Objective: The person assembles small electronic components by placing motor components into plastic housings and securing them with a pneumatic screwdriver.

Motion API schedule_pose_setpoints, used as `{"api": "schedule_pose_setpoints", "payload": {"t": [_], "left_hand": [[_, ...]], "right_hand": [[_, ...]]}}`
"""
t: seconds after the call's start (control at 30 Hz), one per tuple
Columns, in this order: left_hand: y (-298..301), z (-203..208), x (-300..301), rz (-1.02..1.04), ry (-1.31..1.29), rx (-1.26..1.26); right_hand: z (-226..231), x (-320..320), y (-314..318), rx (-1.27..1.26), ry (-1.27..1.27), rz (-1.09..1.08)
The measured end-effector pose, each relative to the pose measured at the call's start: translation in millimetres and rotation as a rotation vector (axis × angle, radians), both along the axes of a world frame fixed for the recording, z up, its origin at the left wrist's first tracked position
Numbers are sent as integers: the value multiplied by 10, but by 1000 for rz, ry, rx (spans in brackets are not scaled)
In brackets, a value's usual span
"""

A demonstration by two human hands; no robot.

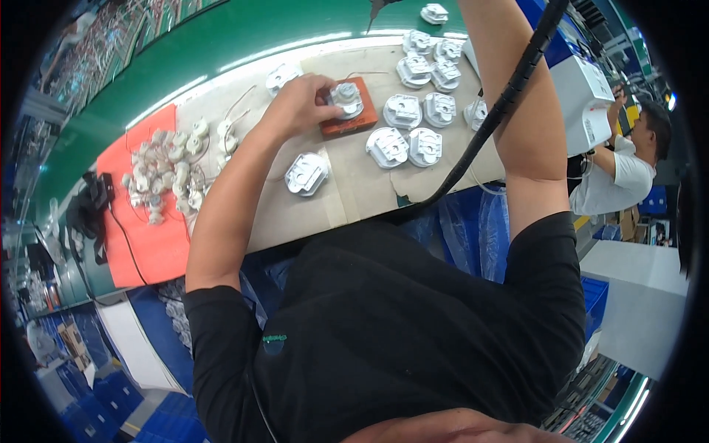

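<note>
My left hand (299,105) is closed around the left side of a round white plastic part (346,100), thumb in front and fingers behind. That part rests on a small orange-brown block (361,120) on the work table. My right forearm (509,88) reaches up and out past the top edge, so the right hand is out of sight. One white plastic housing (306,174) lies nearer to me, and another housing (283,77) sits just beyond my left hand. Several similar housings (403,111) stand in loose rows to the right of the block.
Small cream-coloured parts with thin wires (168,171) are heaped on an orange-red sheet (140,255) at the left. A black wrapped cable (491,122) crosses in front of my right arm. Beyond the table runs a green surface (244,44). Another person (620,166) is at the right.
</note>
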State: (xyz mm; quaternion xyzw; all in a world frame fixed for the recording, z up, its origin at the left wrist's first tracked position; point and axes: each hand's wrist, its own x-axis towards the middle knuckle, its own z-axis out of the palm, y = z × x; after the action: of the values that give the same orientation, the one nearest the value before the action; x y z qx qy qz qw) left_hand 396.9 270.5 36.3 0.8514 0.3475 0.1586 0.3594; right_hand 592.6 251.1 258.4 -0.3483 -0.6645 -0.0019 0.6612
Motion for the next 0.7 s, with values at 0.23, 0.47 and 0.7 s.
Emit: {"api": "schedule_pose_setpoints", "payload": {"t": [0.23, 0.47, 0.7], "left_hand": [[30, 34, 58, -33, 14, 73], [51, 99, 103, -24, 61, 56], [-55, 224, -9, 5, -57, -9]], "right_hand": [[-322, 216, -222, 257, -113, -130], [-2112, 845, -318, -364, -159, -413], [-2282, 1973, 1115, -1062, -262, -869]]}}
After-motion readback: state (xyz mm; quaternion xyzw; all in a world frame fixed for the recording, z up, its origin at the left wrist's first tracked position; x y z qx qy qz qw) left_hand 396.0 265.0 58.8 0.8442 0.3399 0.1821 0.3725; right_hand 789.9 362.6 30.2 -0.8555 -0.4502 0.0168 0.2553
